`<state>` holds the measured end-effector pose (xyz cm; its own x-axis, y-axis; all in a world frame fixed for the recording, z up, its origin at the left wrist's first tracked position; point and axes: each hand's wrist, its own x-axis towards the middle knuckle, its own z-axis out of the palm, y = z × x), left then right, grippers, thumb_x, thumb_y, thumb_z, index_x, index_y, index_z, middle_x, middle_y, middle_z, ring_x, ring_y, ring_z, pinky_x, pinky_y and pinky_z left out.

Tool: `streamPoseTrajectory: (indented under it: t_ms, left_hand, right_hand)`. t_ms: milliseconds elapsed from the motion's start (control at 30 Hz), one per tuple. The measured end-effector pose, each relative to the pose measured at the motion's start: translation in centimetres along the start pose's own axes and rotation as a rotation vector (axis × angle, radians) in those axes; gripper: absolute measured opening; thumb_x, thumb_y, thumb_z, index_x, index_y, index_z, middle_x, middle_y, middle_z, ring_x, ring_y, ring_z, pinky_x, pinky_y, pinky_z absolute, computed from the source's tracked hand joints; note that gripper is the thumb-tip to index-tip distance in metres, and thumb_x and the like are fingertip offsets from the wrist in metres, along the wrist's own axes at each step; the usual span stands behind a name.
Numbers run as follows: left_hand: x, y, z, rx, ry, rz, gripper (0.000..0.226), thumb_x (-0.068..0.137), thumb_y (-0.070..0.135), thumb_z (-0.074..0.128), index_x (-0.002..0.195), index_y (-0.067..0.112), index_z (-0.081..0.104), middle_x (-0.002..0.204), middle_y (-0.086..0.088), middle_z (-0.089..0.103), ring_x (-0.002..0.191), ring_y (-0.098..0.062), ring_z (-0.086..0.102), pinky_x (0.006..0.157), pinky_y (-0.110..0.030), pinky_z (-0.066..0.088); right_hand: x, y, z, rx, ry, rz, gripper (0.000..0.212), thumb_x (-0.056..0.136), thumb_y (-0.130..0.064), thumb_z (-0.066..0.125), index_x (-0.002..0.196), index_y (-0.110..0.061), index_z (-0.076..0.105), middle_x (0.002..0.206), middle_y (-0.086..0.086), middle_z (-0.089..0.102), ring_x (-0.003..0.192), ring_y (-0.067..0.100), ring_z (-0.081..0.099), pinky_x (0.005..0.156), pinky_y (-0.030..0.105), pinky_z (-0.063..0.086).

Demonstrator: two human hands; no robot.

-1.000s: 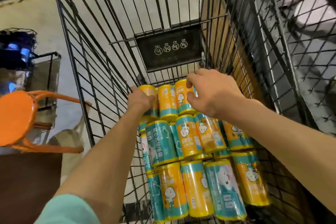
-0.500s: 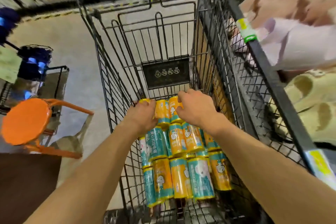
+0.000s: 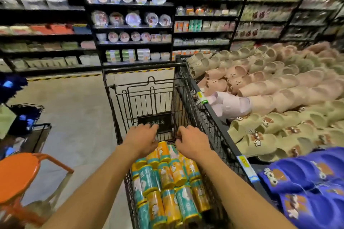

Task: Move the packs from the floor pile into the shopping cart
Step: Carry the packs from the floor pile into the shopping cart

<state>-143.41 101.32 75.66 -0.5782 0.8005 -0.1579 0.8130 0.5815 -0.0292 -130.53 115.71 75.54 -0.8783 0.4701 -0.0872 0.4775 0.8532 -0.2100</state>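
Observation:
The black wire shopping cart (image 3: 141, 66) stands straight ahead of me. Several yellow and teal shrink-wrapped packs (image 3: 168, 182) of rolls lie stacked in its near half. Over the far end of that stack hovers my left hand (image 3: 142, 140), fingers spread and holding nothing. My right hand (image 3: 192, 142) is beside it, fingers loosely curled and apart, also holding nothing. One orange-yellow pack (image 3: 162, 149) shows between the two hands. The floor pile is out of view.
An orange stool (image 3: 16, 176) stands at my left, with a low black rack (image 3: 29, 117) of dark blue goods behind it. A bin of pink and beige slippers (image 3: 279, 98) presses against the cart's right side, with blue slippers (image 3: 307, 182) nearer. Shelves (image 3: 130, 24) line the back.
My head has lifted, so the shelves and the whole cart have come into view. Both hands have let go of the far pack and risen above the stack.

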Motion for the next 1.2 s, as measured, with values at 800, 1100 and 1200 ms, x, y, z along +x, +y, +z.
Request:
streamPoseTrajectory:
  t_ms: [800,1100,1200]
  left_hand:
    - [-28.9,27.4,-7.3,0.045,0.280,1.244,0.050,0.096,0.052,0.049,0.136,0.021,0.047,0.124,-0.008,0.064,0.115,-0.034,0.060,0.090,-0.048,0.050]
    - [-58.0,42.0,-3.6,0.058,0.236,1.830,0.044,0.098,0.043,0.049,0.133,0.017,0.049,0.121,-0.013,0.063,0.112,-0.036,0.060,0.084,-0.043,0.047]
    - [-67.2,45.0,-2.0,0.061,0.220,2.000,0.039,0.097,0.045,0.049,0.126,0.018,0.050,0.117,-0.010,0.063,0.108,-0.035,0.061,0.075,-0.041,0.046]
  right_hand:
    - [-53.6,-4.3,-4.8,-0.070,0.418,1.057,0.042,0.097,-0.038,0.050,0.134,-0.018,0.054,0.123,0.012,0.061,0.113,0.035,0.058,0.078,0.041,0.047]
    - [-85.1,-14.7,0.5,-0.039,0.485,1.654,0.034,0.094,-0.041,0.056,0.122,-0.021,0.059,0.117,0.008,0.063,0.107,0.033,0.062,0.083,0.044,0.053]
    - [-93.8,-19.4,2.7,-0.011,0.523,1.832,0.031,0.095,-0.041,0.055,0.120,-0.022,0.059,0.113,0.008,0.062,0.103,0.033,0.062,0.081,0.043,0.054]
